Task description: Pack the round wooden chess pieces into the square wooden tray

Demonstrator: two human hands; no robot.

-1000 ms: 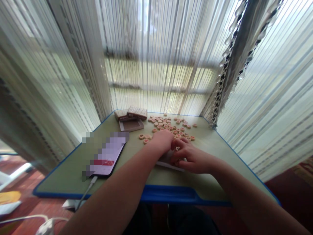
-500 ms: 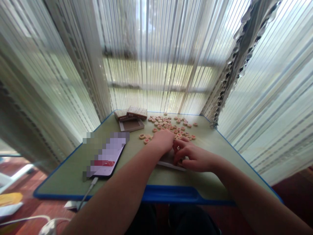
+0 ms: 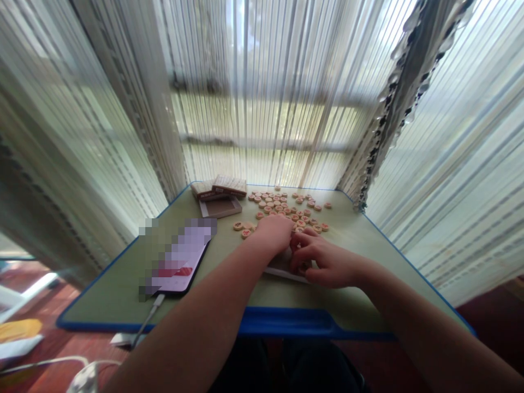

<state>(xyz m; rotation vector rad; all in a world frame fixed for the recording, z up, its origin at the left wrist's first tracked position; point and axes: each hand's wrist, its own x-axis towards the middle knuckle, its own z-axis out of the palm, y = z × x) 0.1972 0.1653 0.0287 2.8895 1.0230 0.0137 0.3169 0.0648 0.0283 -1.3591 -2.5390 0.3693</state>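
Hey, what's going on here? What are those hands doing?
A person sits at a green table with a blue edge, both bare hands at a spread of round wooden game pieces with red marks. The left hand lies against the pieces. The curled fingers of the right hand sit over a pale flat thing, though what they hold is hard to tell. A wooden box sits beyond, and a blurred phone lies to the left.

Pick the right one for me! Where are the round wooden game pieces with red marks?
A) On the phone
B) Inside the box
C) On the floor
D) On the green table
D: the round wooden game pieces lie spread out on top of the green table.
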